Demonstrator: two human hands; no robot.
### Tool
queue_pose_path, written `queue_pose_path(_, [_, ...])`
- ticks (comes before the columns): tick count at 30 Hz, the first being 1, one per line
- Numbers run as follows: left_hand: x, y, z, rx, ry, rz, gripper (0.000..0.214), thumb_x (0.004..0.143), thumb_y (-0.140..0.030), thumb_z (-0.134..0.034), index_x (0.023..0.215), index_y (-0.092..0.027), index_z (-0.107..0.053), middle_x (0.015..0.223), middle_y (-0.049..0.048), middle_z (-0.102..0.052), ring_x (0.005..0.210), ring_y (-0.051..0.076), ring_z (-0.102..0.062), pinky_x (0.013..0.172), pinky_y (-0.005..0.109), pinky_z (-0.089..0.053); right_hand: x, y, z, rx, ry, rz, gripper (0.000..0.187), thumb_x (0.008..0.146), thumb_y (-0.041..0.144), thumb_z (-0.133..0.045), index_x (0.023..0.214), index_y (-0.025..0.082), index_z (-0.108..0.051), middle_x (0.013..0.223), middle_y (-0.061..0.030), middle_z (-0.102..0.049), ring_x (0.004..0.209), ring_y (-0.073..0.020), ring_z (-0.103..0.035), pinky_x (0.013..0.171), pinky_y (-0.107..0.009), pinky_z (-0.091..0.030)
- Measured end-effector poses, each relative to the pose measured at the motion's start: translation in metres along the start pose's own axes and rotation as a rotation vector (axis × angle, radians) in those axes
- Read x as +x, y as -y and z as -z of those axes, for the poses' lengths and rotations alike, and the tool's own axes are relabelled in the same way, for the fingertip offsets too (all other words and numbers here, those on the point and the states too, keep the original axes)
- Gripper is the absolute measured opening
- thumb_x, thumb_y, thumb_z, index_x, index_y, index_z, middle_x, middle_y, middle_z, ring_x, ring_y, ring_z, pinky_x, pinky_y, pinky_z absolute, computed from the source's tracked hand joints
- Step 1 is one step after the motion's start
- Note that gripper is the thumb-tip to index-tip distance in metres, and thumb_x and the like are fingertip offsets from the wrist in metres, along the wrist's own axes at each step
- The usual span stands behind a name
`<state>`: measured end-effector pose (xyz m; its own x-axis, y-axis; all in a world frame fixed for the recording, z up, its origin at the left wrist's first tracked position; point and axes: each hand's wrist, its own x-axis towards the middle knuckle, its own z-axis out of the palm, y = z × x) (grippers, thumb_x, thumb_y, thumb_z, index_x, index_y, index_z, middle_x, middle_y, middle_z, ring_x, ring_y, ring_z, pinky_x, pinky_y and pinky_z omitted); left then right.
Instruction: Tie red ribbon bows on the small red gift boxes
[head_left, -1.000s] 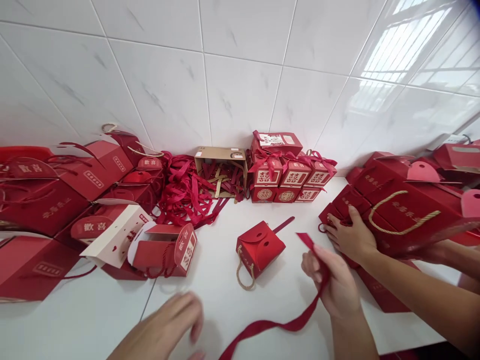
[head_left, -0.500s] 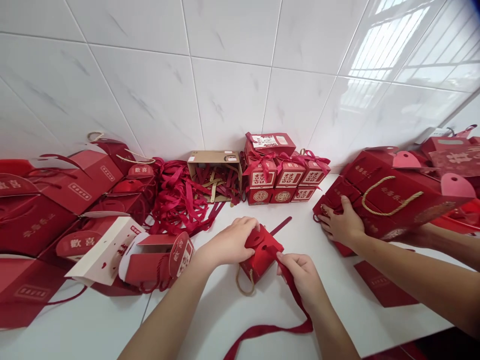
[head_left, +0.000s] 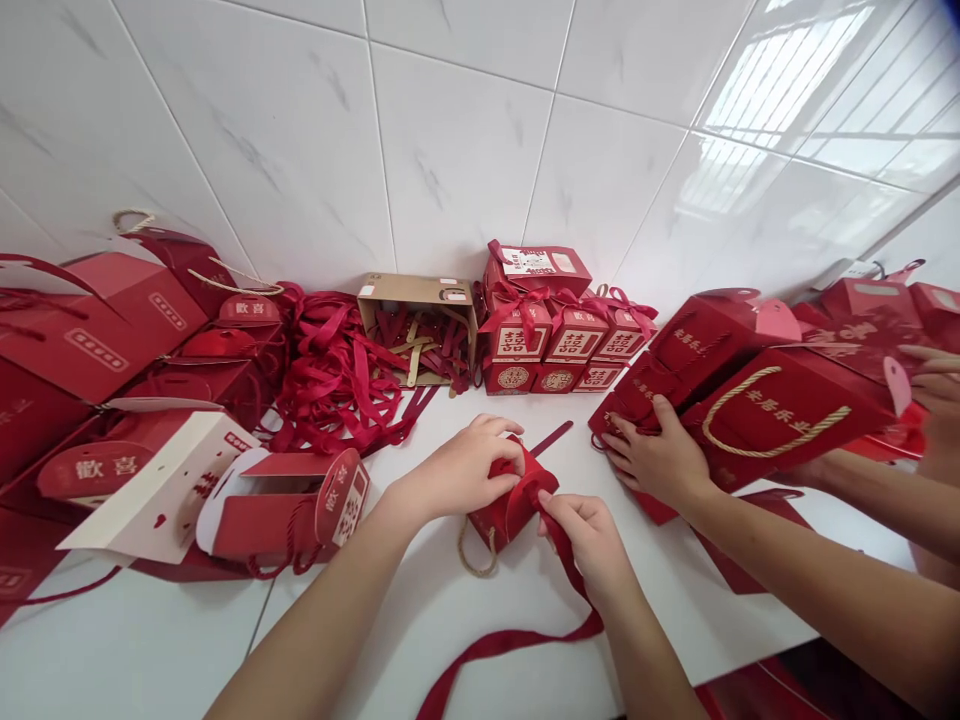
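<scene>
In the head view, the left hand point(head_left: 461, 475) now rests on the small red box point(head_left: 496, 522), whereas a second ago it hovered blurred near the worktop's front edge. Its fingers are bent over the box's top, gripping the flaps. The right hand point(head_left: 589, 550) has moved in from beside the box and pinches the ribbon point(head_left: 517, 637) narrowly against the flaps. The box sits on the worktop point(head_left: 360, 630) between both hands, its twine loop point(head_left: 480, 570) toward the viewer. At right, a co-worker's hand point(head_left: 660, 455) lies spread against large red boxes; the rope-handled box point(head_left: 780, 430) has parted from its neighbours since half a second ago.

Whether the ribbon's tip passes through the flap hole cannot be told; its other end runs off the bottom edge. The co-worker's second hand is hidden behind the rope-handled box, and another hand point(head_left: 941, 395) is cut off at the right edge.

The worktop is white, with a seam, against a glossy, grey-veined tiled wall point(head_left: 457, 120) reflecting a barred window.
</scene>
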<state>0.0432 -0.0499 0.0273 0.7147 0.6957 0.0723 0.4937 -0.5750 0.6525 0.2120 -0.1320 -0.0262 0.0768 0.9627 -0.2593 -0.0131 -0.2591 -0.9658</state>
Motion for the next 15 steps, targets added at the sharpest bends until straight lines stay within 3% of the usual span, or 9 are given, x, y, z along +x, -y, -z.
queue_pose_path(5, [0.0021,0.0031,-0.0007,0.035,-0.017,-0.041,0.012,0.078,-0.014,-0.059,0.075,-0.022,-0.068,0.116,0.0044,-0.062,0.116,0.024,-0.052,0.096,0.036,-0.044,-0.0031,0.0002,0.003,-0.015,0.026,0.001,0.046,0.079,0.051,-0.061,0.047,0.018,-0.054,0.041,0.0056,-0.031,0.042,-0.008,-0.025,0.043,-0.025,-0.02])
queue_pose_path(15, [0.0025,0.0039,0.0027,0.096,-0.013,-0.053,0.012,0.08,-0.016,-0.061,0.076,-0.022,-0.071,0.116,0.0033,-0.064,0.112,0.023,-0.056,0.095,0.034,-0.045,-0.0076,-0.0015,0.0002,-0.09,0.068,0.008,0.049,0.082,0.055,-0.055,0.049,0.018,-0.052,0.042,0.0062,-0.03,0.042,-0.0077,-0.023,0.043,-0.025,-0.019])
